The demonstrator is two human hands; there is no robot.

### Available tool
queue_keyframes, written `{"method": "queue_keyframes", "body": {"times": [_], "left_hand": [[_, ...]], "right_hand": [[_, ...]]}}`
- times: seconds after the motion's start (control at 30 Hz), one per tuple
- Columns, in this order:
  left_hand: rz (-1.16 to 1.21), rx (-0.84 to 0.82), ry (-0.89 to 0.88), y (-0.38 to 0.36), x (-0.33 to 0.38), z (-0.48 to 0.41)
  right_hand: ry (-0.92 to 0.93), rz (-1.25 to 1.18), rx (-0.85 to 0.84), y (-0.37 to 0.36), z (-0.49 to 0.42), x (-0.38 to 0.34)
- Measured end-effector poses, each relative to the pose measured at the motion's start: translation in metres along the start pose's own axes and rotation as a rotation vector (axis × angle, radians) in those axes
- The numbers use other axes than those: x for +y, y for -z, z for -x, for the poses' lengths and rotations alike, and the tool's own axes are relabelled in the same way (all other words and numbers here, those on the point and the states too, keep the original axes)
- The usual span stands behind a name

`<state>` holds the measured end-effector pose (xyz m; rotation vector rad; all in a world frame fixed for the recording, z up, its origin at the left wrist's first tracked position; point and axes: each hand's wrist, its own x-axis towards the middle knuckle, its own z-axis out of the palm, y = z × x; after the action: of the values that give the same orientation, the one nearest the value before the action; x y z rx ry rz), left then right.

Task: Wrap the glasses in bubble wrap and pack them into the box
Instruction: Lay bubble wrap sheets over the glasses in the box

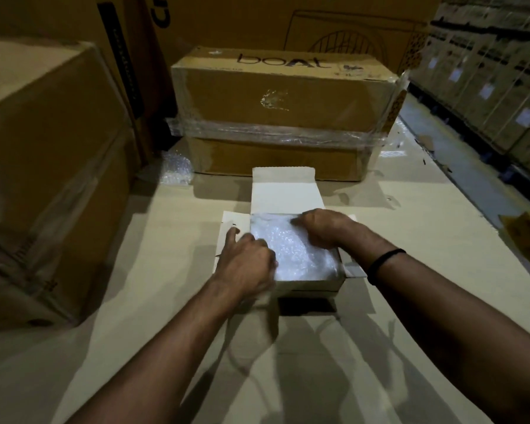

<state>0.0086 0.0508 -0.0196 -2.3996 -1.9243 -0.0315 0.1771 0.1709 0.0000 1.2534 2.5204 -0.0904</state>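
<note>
A small white cardboard box [311, 283] stands open on the flat cardboard surface, its lid [282, 191] folded back away from me. Bubble wrap [294, 252] fills the inside; no glasses show through it. My left hand [247, 264] lies at the box's left edge over the side flap, fingers bent down onto the wrap. My right hand [322, 229] presses on the wrap at the far right corner, fingers curled downward. Whether either hand pinches the wrap is hidden.
A taped brown carton marked "boAt" [282, 96] stands just behind the box. Tall brown cartons [43, 166] wall off the left. A loose piece of bubble wrap [176, 168] lies at the back left. Stacked boxes line an aisle on the right.
</note>
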Motion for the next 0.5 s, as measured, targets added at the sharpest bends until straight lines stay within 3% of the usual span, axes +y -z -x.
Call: {"method": "queue_keyframes", "body": {"times": [0.17,0.27,0.33,0.5], "left_hand": [[0.081,-0.003,-0.044,-0.024,-0.002,0.020],[0.122,0.053,-0.031,-0.027,0.003,0.028],[0.120,0.108,-0.029,-0.029,0.014,0.034],[0.176,0.079,0.011,-0.028,0.022,0.039]], "right_hand": [[-0.009,0.050,-0.100,0.010,-0.007,-0.002],[-0.009,-0.045,0.166,0.023,-0.004,-0.009],[0.066,-0.099,0.242,0.026,-0.006,-0.021],[0.070,0.033,-0.006,0.010,-0.029,-0.041]]}}
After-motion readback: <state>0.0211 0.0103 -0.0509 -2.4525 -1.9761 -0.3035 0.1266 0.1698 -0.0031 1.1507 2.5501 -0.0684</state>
